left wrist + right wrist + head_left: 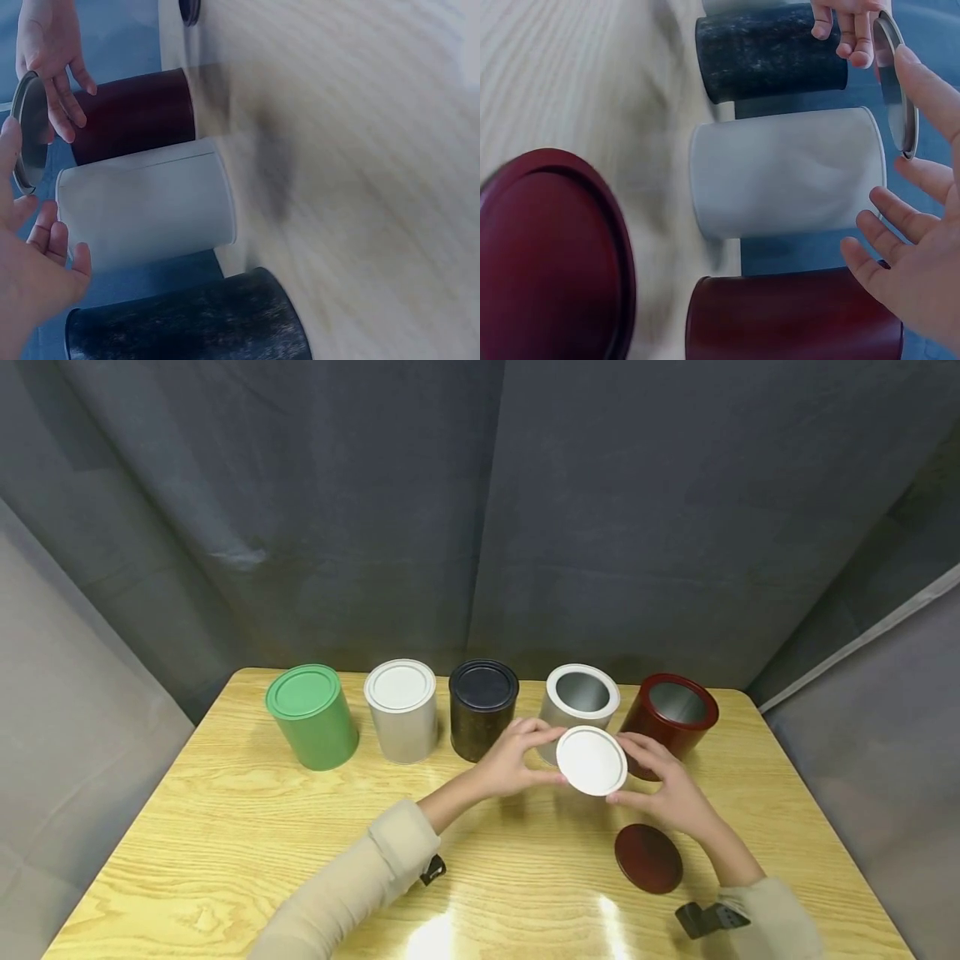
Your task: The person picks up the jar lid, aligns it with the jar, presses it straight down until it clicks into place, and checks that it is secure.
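Note:
Both hands hold a round white lid (592, 761) by its edge, raised off the table in front of an open white can (551, 727). My left hand (512, 760) pinches the lid's left side between thumb and forefinger. On its right side, the thumb and forefinger of my right hand (669, 789) grip the rim. Seen from the wrists, the lid's underside (891, 82) is bare metal, and the other fingers are spread near the cans. Right of the white can stands an open dark red can (637, 727). A dark red lid (648, 858) lies on the table below my right hand.
Three lidded cans stand in the same row to the left: a green can (322, 735), a second white can (405, 727) and a black can (480, 727). The wooden table (225, 843) is enclosed by grey curtains (337, 527) at the back and sides.

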### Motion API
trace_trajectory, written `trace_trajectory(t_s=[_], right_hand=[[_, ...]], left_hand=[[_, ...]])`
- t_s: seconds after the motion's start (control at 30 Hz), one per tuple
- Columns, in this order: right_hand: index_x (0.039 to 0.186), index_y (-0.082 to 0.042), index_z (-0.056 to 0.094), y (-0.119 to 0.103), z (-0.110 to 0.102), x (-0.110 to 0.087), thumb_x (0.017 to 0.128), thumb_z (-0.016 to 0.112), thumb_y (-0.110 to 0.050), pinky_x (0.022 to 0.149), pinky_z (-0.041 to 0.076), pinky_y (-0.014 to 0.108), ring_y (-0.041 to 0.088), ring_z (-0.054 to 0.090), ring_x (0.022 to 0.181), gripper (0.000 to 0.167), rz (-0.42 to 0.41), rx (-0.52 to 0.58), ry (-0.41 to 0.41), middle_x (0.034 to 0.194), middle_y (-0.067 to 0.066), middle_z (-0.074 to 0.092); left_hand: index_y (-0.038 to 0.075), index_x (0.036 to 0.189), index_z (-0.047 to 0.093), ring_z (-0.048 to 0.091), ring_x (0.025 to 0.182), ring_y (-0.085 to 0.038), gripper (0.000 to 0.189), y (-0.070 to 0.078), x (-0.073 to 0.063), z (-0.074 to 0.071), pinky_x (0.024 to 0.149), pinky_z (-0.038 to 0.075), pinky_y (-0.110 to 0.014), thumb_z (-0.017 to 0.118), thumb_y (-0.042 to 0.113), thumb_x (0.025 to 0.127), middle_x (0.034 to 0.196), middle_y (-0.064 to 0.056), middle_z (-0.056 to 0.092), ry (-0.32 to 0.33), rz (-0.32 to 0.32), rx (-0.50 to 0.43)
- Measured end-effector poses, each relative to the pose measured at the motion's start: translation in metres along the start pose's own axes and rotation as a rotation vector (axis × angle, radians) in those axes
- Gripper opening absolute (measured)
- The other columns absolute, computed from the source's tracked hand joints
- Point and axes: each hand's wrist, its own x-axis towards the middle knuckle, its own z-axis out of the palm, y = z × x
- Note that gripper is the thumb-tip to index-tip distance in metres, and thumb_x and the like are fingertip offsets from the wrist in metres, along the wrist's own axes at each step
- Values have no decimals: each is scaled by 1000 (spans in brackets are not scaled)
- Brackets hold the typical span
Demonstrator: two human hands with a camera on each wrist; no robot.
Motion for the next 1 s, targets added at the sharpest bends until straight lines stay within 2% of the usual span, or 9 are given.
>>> trace_trajectory(t_s=[0.1,0.23,0.33,0.5,0.73,0.9,1.0], right_hand=[[129,2,49,-2,-3,5,63,82,-9,76,42,14,26,45,109,75,2,18,6,129,17,44],[129,-1,49,-2,-5,10,63,83,-9,80,38,10,17,45,109,75,-10,14,25,128,15,46],[130,-2,49,-1,-7,14,63,82,-9,82,35,12,10,43,110,74,-17,5,32,127,15,47],[132,-5,47,2,-8,19,67,81,-13,82,38,21,6,42,111,74,24,7,11,130,12,45],[132,-7,48,2,-9,30,69,79,-11,82,40,20,8,43,110,70,71,85,27,131,11,44],[133,-5,47,-3,-13,37,72,77,-8,83,41,23,19,43,110,68,85,136,29,132,15,41],[133,-4,46,-3,-14,40,73,76,-7,84,42,24,17,43,109,67,86,154,29,132,15,41]], left_hand=[[7,123,57,44,104,-18,63,2,4,-5,87,37,-29,80,27,68,108,-4,56,5,0,-6],[7,124,57,44,105,-18,62,2,8,-9,89,37,-30,80,27,69,109,-4,56,15,-7,-27],[8,124,57,44,106,-18,62,2,11,-11,91,36,-30,80,27,69,109,-4,56,20,-16,-44],[7,125,55,45,105,-18,62,-1,15,-13,91,36,-31,78,25,71,109,-6,57,38,-30,-61],[4,125,55,47,102,-18,58,-3,21,-16,90,35,-32,76,22,74,107,-8,58,78,-25,-90],[3,125,54,47,94,-18,55,-3,27,-18,78,40,-26,73,21,77,102,-8,58,80,-41,-81],[2,125,54,47,91,-18,55,-3,31,-21,71,43,-25,73,21,78,102,-8,57,69,-37,-70]])
